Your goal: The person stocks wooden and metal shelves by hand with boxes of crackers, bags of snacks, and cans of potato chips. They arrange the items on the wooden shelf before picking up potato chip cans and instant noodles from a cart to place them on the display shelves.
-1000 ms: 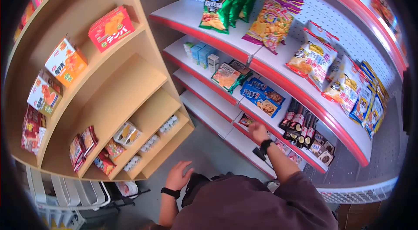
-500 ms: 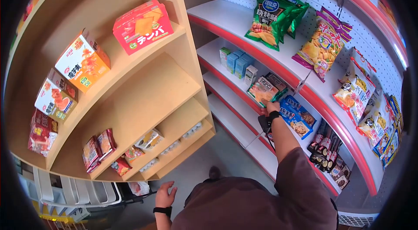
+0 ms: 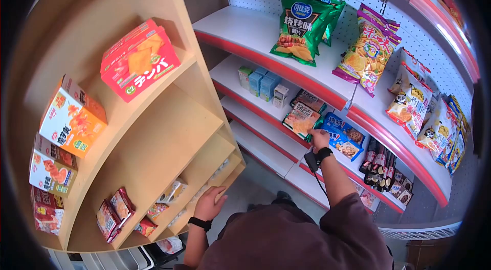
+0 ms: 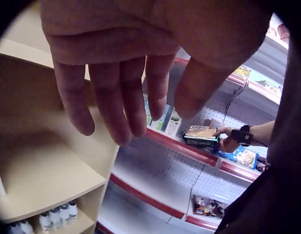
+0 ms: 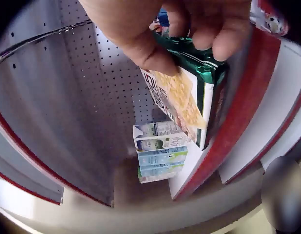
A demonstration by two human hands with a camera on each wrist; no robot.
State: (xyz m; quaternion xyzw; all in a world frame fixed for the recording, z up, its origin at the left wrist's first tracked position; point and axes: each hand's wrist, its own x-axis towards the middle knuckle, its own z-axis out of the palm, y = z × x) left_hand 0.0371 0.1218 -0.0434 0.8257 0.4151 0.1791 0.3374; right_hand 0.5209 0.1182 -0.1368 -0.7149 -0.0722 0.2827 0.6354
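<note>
My right hand (image 3: pixel 320 139) pinches the near end of a green-edged biscuit pack (image 3: pixel 300 119) on the middle shelf. In the right wrist view the thumb lies on the printed face of the biscuit pack (image 5: pixel 182 100) and the fingers curl over its green end. A second, darker pack (image 3: pixel 309 100) lies behind it. Blue cookie packs (image 3: pixel 343 137) sit just to the right of that hand. My left hand (image 3: pixel 208 204) hangs in the air beside the wooden shelf, its fingers loosely extended and holding nothing, as the left wrist view also shows.
Small drink cartons (image 3: pixel 268 86) stand left of the biscuits. Green chip bags (image 3: pixel 296 29) and a purple-yellow snack bag (image 3: pixel 367 55) fill the shelf above. At left, the wooden shelf (image 3: pixel 199 111) carries a red box (image 3: pixel 140 60) and orange boxes. A cable hangs from my right wrist.
My right hand has moved from the lower shelf up to the biscuit pack and taken hold of its end. The left hand stays low, and the head view has shifted.
</note>
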